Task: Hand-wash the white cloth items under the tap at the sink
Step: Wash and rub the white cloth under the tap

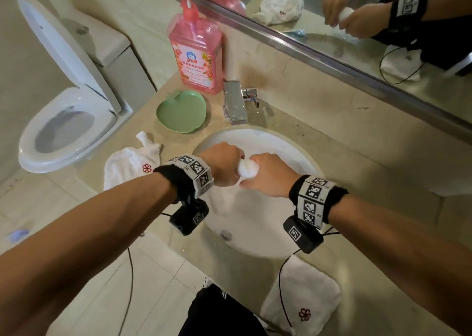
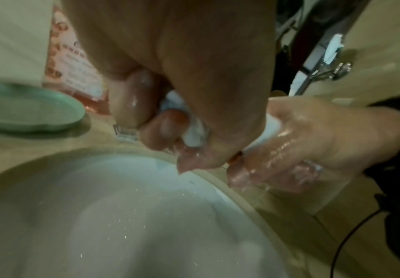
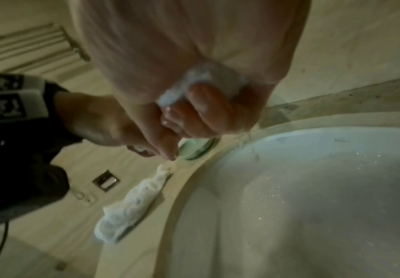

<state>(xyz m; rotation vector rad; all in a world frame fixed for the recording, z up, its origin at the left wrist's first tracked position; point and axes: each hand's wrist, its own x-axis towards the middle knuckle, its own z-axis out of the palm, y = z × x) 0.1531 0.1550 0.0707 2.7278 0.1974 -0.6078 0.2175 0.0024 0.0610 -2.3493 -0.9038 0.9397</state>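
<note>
A wet white cloth [image 1: 247, 169], rolled into a tight wad, is held over the white sink basin [image 1: 288, 154]. My left hand [image 1: 224, 166] grips one end and my right hand [image 1: 268, 174] grips the other, fists close together. In the left wrist view my curled wet fingers [image 2: 163, 120] squeeze the cloth [image 2: 193, 134]. White cloth [image 3: 208, 79] bulges out of my right fist in the right wrist view. The chrome tap [image 1: 236, 103] stands behind the basin; no water stream shows. Two more white cloths with a red flower mark lie on the counter, one left [image 1: 130, 164] and one front right [image 1: 304, 297].
A pink pump bottle of detergent [image 1: 196, 54] and a green apple-shaped dish [image 1: 181, 111] stand left of the tap. A toilet [image 1: 66, 121] with raised lid sits to the left. A mirror [image 1: 357, 16] runs along the back wall. Cables hang from both wrist cameras.
</note>
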